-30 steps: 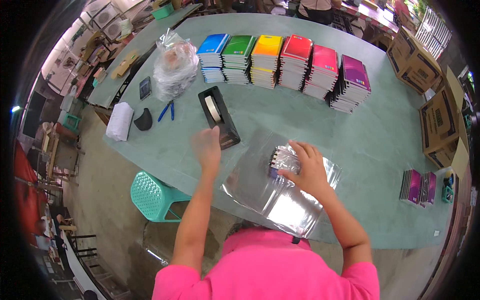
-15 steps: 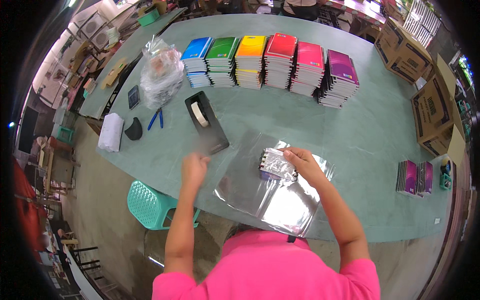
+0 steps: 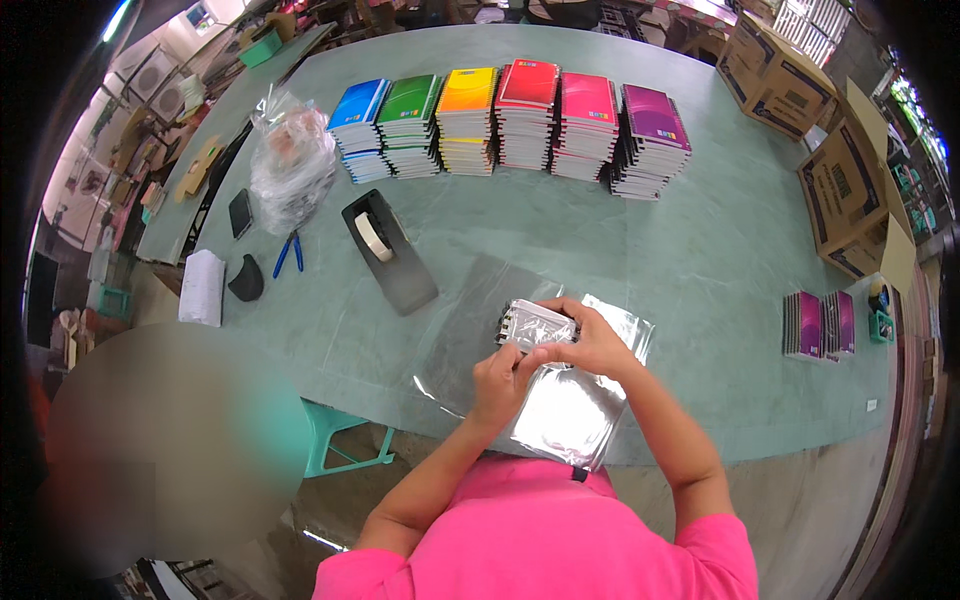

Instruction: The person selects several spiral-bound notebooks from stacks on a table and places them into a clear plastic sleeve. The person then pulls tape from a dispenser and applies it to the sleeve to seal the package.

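Observation:
A small bundle of spiral-bound notebooks (image 3: 535,322), wrapped in clear plastic, is held just over the plastic sheets. My right hand (image 3: 598,345) grips its right side, fingers curled over the far edge and thumb along the near edge. Against the near edge my left hand (image 3: 500,383) is closed in a pinch, its fingertips meeting the right thumb; whatever it pinches is too small to make out. Under both hands lie clear plastic sleeves (image 3: 570,415), shiny and overlapping. Beyond my left hand stands a black tape dispenser (image 3: 405,275) with a pale tape roll.
Stacks of coloured spiral notebooks (image 3: 500,125) line the far side. At left are a clear plastic bag (image 3: 292,170), blue pliers (image 3: 288,254), a phone (image 3: 240,213) and a white bundle (image 3: 203,288). Purple notebooks (image 3: 803,325) and cardboard boxes (image 3: 850,195) sit right. A green stool (image 3: 345,440) stands near.
My left hand has moved right, from beside the tape dispenser to the near edge of the wrapped bundle. My right hand keeps its hold, with the thumb now along the near edge.

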`<move>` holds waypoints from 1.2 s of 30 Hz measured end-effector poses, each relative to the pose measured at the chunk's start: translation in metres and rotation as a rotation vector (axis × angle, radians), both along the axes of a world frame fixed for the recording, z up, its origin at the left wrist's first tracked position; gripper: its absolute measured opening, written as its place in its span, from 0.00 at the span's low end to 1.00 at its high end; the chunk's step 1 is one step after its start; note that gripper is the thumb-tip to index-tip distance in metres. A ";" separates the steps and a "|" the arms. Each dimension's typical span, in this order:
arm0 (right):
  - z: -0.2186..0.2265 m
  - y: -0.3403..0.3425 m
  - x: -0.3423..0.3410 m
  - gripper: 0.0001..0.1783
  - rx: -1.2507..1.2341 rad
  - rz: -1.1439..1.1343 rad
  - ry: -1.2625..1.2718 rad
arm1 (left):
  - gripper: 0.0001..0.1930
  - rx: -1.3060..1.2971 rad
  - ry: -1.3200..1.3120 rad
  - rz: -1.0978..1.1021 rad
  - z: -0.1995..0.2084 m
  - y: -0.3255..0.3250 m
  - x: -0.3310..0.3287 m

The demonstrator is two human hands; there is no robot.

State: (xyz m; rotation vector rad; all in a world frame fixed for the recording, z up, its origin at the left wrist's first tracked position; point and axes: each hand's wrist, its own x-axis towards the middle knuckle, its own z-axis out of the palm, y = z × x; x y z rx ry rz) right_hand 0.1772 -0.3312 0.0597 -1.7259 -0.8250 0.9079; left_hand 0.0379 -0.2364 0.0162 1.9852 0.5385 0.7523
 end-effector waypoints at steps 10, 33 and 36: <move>-0.005 -0.011 -0.017 0.23 -0.099 -0.158 -0.023 | 0.32 -0.035 0.095 -0.120 -0.019 0.039 -0.009; -0.024 -0.199 0.020 0.64 -1.053 -0.392 -0.686 | 0.18 0.421 -0.034 -1.412 -0.004 -0.116 0.071; -0.016 -0.232 0.059 0.62 -0.940 -0.505 -0.504 | 0.17 0.330 0.036 -1.375 -0.013 -0.107 0.074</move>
